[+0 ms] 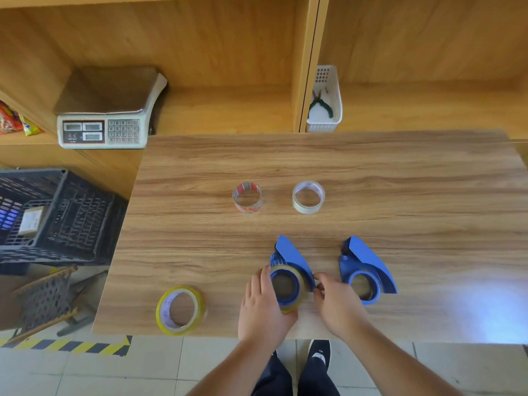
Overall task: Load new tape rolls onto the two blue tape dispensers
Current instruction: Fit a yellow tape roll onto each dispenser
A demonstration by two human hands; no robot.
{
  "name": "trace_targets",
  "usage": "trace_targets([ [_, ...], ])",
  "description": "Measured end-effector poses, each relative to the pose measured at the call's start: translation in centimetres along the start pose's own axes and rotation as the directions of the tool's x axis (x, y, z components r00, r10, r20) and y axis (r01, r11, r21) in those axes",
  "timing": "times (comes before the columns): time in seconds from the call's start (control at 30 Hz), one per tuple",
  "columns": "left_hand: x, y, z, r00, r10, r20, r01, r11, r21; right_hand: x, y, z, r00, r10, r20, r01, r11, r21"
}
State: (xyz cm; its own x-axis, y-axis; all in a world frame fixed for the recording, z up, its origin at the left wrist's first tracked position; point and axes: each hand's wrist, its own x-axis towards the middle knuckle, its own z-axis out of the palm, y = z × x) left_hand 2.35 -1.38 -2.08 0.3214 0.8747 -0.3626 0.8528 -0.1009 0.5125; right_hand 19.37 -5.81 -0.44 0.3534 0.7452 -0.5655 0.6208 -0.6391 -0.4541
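Spare yellow tape roll (181, 310) lies flat near the surface (428, 181) front edge, waiting for the second reload. Left hand (264, 305) wraps around the new roll (286, 288) seated on the left blue dispenser (290, 262), probably steadying it. Right hand (337, 302) pinches at that dispenser's right edge, likely threading the tape end; the tape itself is too small to see. Right blue dispenser (367, 267) sits just beside, hub bare. Two near-empty cores (248, 198) stand further back. Roll's lower side hidden under the fingers.
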Motion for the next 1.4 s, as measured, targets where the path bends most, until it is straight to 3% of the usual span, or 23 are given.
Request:
trace_targets([
  [0.63,0.6,0.7,3.3,0.981,-0.185,-0.054,0.181,0.981,-0.077,0.1,0.0,0.2,1.000,-0.011,0.000,0.011,1.000,-0.003],
  [0.93,-0.2,-0.5,1.9,0.986,-0.158,-0.050,0.155,0.986,-0.068,-0.2,-0.5,0.1,1.000,0.019,0.009,-0.019,1.000,-0.012],
  [1.13,-2.0,-4.5,-1.3,0.994,-0.057,-0.090,0.065,0.993,0.098,-0.1,-1.2,-0.5,0.999,0.025,-0.032,-0.026,0.999,-0.045],
  [1.4,-3.0,-13.0,-6.9,0.920,-0.264,-0.291,0.305,0.946,0.105,0.1,-2.9,-0.6,0.996,0.023,-0.083,-0.029,0.997,-0.073],
])
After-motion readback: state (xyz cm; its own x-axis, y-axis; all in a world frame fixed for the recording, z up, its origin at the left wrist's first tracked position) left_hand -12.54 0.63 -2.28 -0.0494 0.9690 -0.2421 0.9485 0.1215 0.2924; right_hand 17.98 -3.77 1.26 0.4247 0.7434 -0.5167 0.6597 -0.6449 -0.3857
